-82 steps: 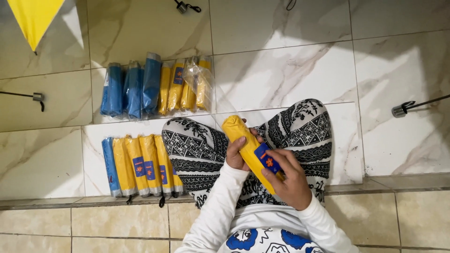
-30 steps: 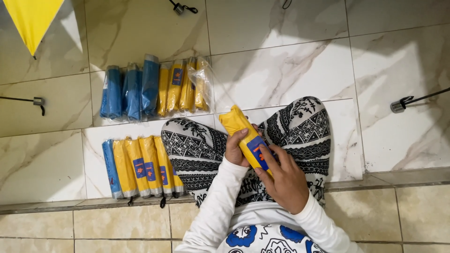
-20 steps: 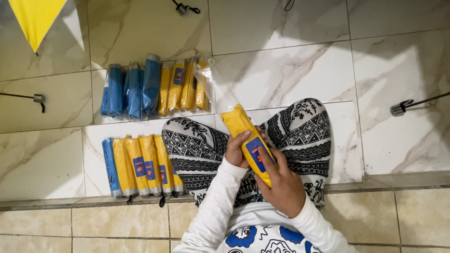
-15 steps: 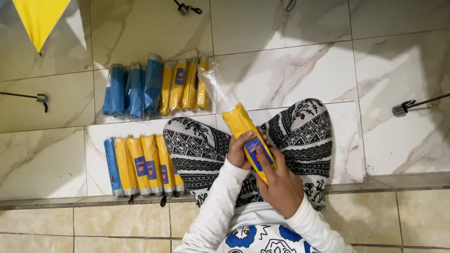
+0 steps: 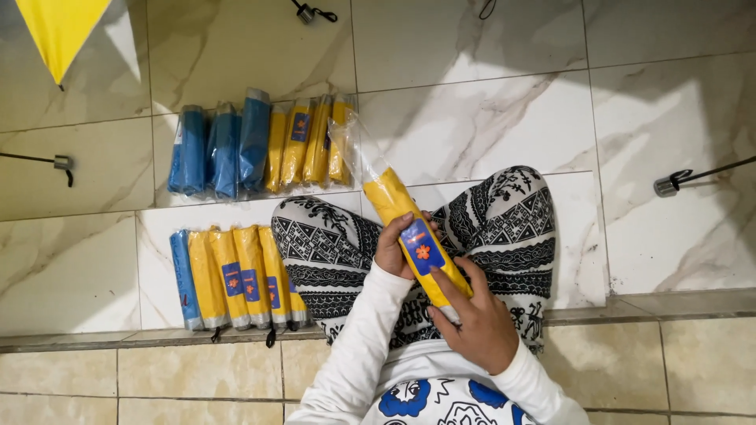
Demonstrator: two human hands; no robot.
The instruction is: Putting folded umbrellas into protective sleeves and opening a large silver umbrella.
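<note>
Two hands on folded yellow umbrella with blue label [image 5: 416, 236] over lap, tip toward 11 o'clock inside clear plastic sleeve [image 5: 356, 145]. Left hand [image 5: 394, 250] fingers wrap middle, right hand [image 5: 472, 323] fingers pinch handle end. Sleeving step, I'd guess; next needs sleeve pulled fully down.

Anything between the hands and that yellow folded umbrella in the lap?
Nothing visible. The left hand and right hand both grip the yellow folded umbrella directly; a clear plastic sleeve covers only its far end, beyond the fingers.
</note>
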